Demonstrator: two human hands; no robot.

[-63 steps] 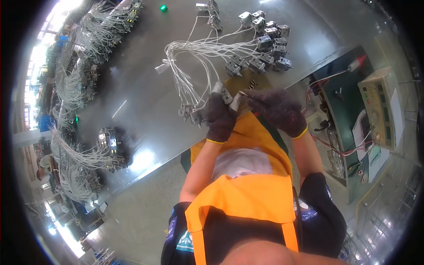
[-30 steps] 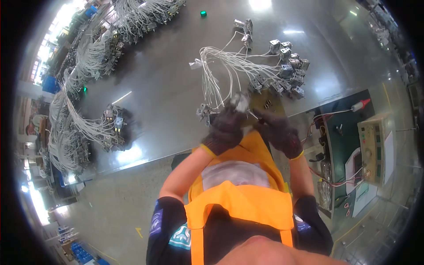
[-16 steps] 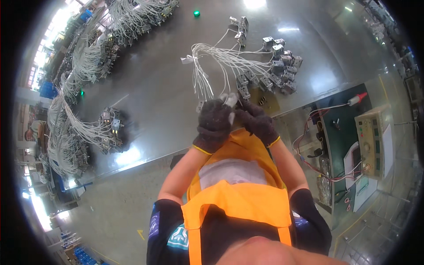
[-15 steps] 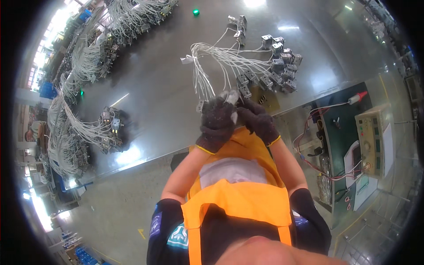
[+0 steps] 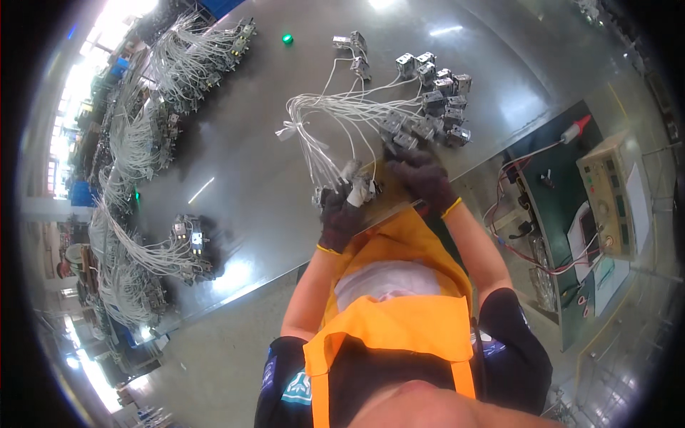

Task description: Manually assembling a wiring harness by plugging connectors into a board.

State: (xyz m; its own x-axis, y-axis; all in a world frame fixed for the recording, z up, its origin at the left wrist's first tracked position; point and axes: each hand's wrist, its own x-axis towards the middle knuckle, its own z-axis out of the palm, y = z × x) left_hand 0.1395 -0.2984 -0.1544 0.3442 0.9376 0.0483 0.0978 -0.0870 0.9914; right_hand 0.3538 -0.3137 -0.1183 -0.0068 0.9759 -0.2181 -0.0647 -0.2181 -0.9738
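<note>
A white wire harness [image 5: 342, 118] with several small grey connector blocks [image 5: 435, 100] fans out across the grey metal table [image 5: 235, 164]. My left hand [image 5: 339, 214], in a dark glove, grips a light-coloured connector [image 5: 354, 191] at the near end of the wires. My right hand [image 5: 421, 175], also gloved, reaches forward onto the connector blocks near the table's front edge, fingers curled over one. Whether it grips that block is hidden by the glove. An orange apron covers my chest.
More white harness bundles lie along the table's left side [image 5: 135, 178] and far left corner [image 5: 200, 50]. A small green object [image 5: 287, 39] sits at the back. A beige test instrument [image 5: 610, 196] with red leads stands on a green mat to the right.
My hands were together on one connector; now the right hand has moved away to the right, onto the connector blocks. The left hand stays on its connector.
</note>
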